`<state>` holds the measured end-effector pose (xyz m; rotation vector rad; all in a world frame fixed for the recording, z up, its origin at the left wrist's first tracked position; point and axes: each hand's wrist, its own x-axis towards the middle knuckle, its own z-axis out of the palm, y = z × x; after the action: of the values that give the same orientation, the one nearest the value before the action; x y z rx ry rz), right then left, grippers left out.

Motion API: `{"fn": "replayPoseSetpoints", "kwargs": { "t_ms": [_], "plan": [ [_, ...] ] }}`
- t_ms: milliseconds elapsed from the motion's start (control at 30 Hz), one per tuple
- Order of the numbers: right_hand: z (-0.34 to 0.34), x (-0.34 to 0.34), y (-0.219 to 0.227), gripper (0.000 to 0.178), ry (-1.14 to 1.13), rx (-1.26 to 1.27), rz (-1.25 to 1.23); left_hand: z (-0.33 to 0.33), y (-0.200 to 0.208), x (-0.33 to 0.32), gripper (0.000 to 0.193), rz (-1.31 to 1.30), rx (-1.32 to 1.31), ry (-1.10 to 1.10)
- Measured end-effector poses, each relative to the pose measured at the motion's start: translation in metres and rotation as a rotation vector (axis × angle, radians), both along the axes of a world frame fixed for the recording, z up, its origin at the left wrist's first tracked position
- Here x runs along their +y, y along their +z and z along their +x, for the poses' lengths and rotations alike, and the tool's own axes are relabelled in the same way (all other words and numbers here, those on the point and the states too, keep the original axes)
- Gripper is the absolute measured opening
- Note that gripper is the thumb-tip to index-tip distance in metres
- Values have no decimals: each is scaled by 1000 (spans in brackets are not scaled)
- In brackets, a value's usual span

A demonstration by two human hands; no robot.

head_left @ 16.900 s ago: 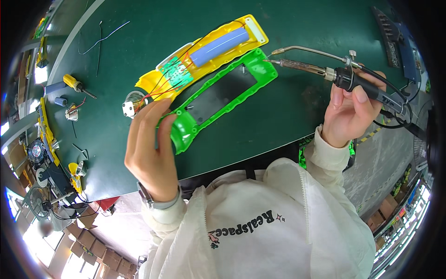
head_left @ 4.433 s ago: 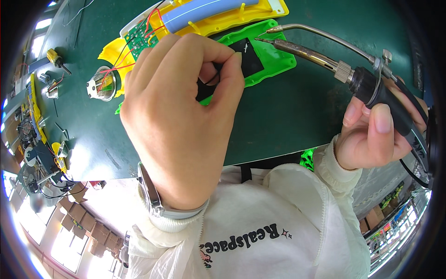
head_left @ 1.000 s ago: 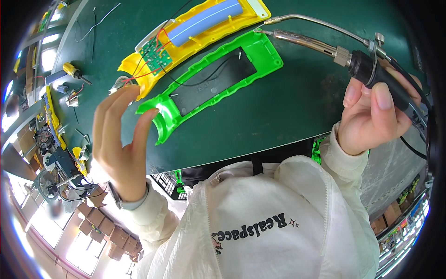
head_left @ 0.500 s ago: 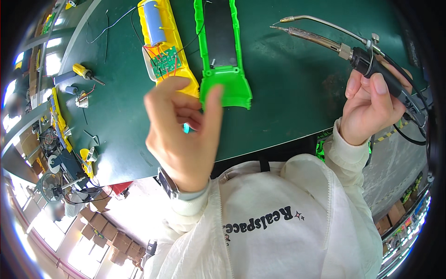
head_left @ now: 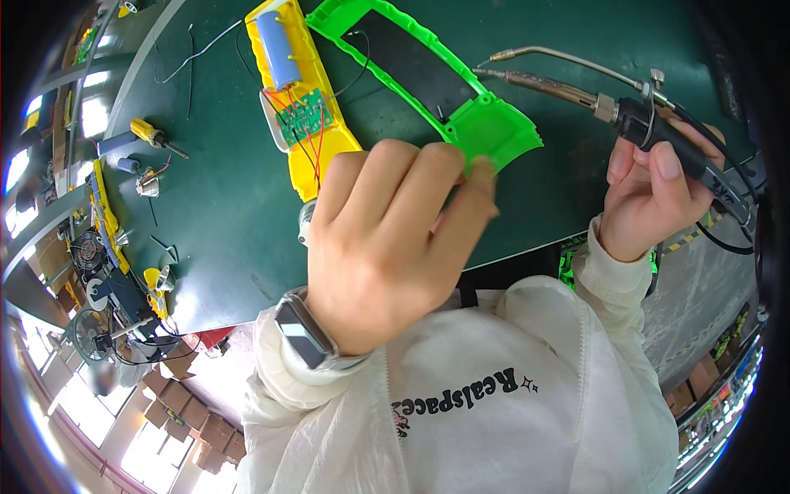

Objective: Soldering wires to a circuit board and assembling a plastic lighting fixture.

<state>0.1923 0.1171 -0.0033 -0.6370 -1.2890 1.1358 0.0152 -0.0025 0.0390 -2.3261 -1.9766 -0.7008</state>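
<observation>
My left hand [head_left: 387, 239] reaches over the table edge, back upward. Its fingers are curled, and the thumb and index finger are at the near edge of a green plastic casing half [head_left: 494, 136], apparently pinching it; the exact contact is blurred. That casing lies slanted, with a dark strip inside. To its left is a yellow casing half [head_left: 329, 152] holding a blue cylindrical battery [head_left: 280, 53] and a green circuit board [head_left: 304, 119] with red and black wires. My right hand [head_left: 658, 189] holds a soldering iron [head_left: 634, 119] with a thin metal feed tube, its tip pointing left.
On the left of the green table [head_left: 222, 206] lie a yellow-handled screwdriver [head_left: 148, 132], a small reflector part [head_left: 148, 183] and a hex key [head_left: 167, 248]. Yellow casings [head_left: 105, 218] line the left edge, near a fan [head_left: 86, 331]. A black cable [head_left: 724, 243] trails from the iron.
The green casing half has swung from upright to slanted, its near end shifting right. My left hand has moved right with it. The iron in my right hand has dipped slightly.
</observation>
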Motion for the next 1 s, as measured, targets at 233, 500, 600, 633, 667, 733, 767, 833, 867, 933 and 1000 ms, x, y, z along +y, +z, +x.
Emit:
{"fn": "replayPoseSetpoints", "kwargs": {
  "t_ms": [233, 500, 600, 633, 667, 733, 767, 833, 867, 933, 1000],
  "plan": [
    [-1, -1, 0, 36, -8, -5, -32, -77, 38, 1, 28, -95, 221, -181],
    [-2, -3, -2, 39, 20, 31, -42, -97, 31, 16, 30, -86, 222, -407],
    [-2, -3, -3, 40, 39, 26, -13, -95, 27, 25, 26, -20, 75, -389],
    [-3, -2, -4, 40, 50, 20, 4, -93, 25, 27, 23, -59, -14, -312],
    [-3, -1, -3, 40, 49, 4, 22, -91, 21, 28, 21, -63, -110, -234],
    [-2, 0, -2, 41, 54, -30, 60, -87, 12, 31, 18, -71, -208, -168],
    [-3, 1, -1, 42, 42, -38, 59, -88, 9, 34, 18, -76, -206, -180],
    [-3, 2, 4, 43, 34, -50, 59, -89, 4, 43, 17, -89, -221, -218],
    [-3, 3, 6, 43, 29, -52, 53, -90, 3, 48, 16, -66, -178, -300],
    [-3, 3, 11, 43, 43, -89, 21, -91, 3, 58, 16, -62, -151, -370],
    [-4, 4, 15, 42, 58, -99, -9, -92, 7, 69, 13, -180, -150, -402]
  ]
}}
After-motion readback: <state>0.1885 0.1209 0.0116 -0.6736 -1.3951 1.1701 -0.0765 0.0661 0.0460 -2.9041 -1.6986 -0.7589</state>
